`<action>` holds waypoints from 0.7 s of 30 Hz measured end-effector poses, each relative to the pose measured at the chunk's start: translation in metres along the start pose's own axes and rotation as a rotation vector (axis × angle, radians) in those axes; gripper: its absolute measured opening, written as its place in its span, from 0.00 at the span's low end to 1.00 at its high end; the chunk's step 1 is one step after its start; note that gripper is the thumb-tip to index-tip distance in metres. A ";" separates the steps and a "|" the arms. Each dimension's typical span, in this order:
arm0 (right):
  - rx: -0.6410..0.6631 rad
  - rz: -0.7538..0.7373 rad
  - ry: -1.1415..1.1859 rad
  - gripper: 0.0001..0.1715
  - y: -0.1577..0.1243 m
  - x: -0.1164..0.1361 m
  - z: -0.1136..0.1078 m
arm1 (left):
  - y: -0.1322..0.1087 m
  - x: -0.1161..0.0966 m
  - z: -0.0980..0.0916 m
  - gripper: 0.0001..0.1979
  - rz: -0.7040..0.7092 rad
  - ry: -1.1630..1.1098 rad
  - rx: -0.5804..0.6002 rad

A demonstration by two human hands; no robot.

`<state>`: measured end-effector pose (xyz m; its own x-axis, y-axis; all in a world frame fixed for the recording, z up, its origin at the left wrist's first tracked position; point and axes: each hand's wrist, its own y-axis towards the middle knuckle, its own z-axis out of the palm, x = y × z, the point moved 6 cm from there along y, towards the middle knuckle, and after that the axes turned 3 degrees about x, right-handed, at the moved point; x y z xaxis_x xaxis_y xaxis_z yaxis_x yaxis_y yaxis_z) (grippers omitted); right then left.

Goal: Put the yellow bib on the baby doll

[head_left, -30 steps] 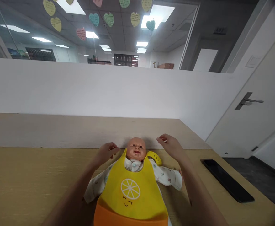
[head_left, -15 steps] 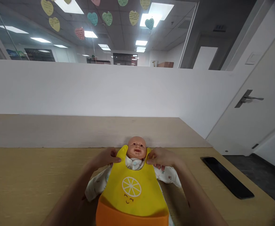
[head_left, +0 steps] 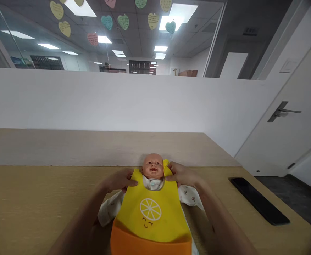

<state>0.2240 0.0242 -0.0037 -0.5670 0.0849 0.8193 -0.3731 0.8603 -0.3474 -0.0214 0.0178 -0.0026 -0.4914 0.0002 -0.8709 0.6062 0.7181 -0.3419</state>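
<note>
My left grip [head_left: 119, 180] and right grip [head_left: 183, 174] were pinched on the neck of the yellow bib [head_left: 150, 212], I think, though my fingers partly hid it, holding it centred on the doll [head_left: 152, 165] lying on the desk [head_left: 38, 198].

We find a black phone [head_left: 259, 201] lying on a pale wooden desk [head_left: 38, 187], near a white door [head_left: 283, 148] with a metal lever handle [head_left: 284, 113], and coloured paper hearts [head_left: 123, 22] above.
</note>
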 end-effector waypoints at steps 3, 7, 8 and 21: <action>-0.039 0.000 0.079 0.20 -0.003 0.004 -0.001 | -0.002 0.001 -0.001 0.16 -0.030 -0.018 0.002; -0.070 0.010 0.129 0.19 -0.006 0.006 -0.004 | -0.002 0.003 -0.006 0.16 0.012 -0.057 -0.047; -0.088 0.009 0.137 0.18 -0.007 0.007 -0.006 | -0.002 0.003 -0.007 0.15 0.019 -0.072 -0.067; -0.377 0.138 0.020 0.21 0.003 -0.016 -0.036 | 0.014 0.004 0.007 0.15 -0.013 -0.272 -0.251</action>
<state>0.2585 0.0428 -0.0018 -0.5775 0.2188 0.7866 0.0035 0.9641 -0.2656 -0.0106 0.0227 -0.0131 -0.2933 -0.1708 -0.9406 0.4124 0.8651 -0.2857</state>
